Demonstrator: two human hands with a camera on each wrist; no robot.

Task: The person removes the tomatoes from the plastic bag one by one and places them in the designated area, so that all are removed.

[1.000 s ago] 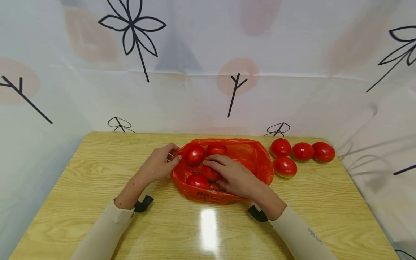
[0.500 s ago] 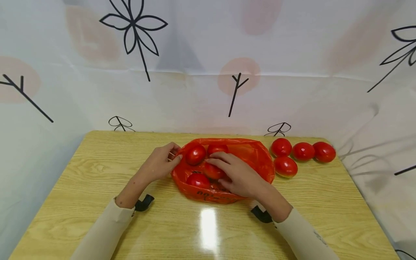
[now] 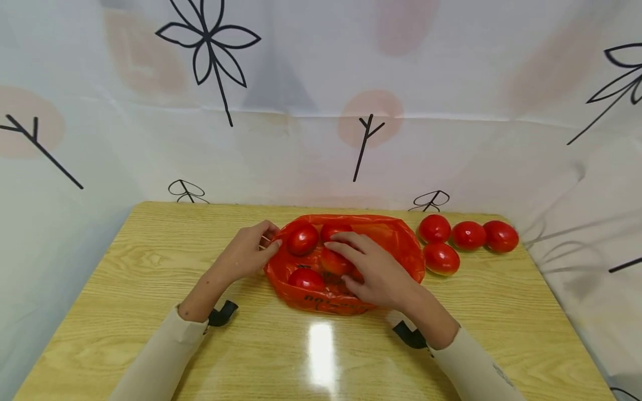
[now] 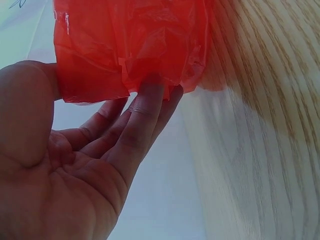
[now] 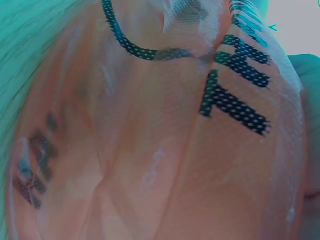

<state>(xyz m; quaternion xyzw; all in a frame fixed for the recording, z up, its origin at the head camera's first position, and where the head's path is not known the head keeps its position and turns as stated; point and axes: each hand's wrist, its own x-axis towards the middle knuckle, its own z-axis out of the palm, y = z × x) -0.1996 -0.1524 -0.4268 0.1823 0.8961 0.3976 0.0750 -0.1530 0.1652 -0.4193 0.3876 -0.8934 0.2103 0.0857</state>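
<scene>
A red plastic bag [image 3: 391,234] lies with its mouth wide open in the middle of the table. Its left rim is pinched between the thumb and fingers of my left hand [image 3: 248,253]; the left wrist view shows the thumb and fingers at the red film [image 4: 95,55]. My right hand [image 3: 378,273] reaches in over the front rim, fingers curved over a glossy red tomato-like fruit [image 3: 335,263]. Around it in the bag are more such fruits, one at the left [image 3: 302,239] and one near the front [image 3: 306,278]. Bag film with dark print [image 5: 150,150] fills most of the right wrist view.
To the right of the bag several more red oval fruits [image 3: 441,258] lie close together on the wooden table [image 3: 175,234]. A white patterned cloth [image 3: 301,156] hangs behind the table's back edge.
My right hand has shifted slightly right inside the bag, and the red fruit under its fingers has moved right with it. My left hand stays at the bag's left rim.
</scene>
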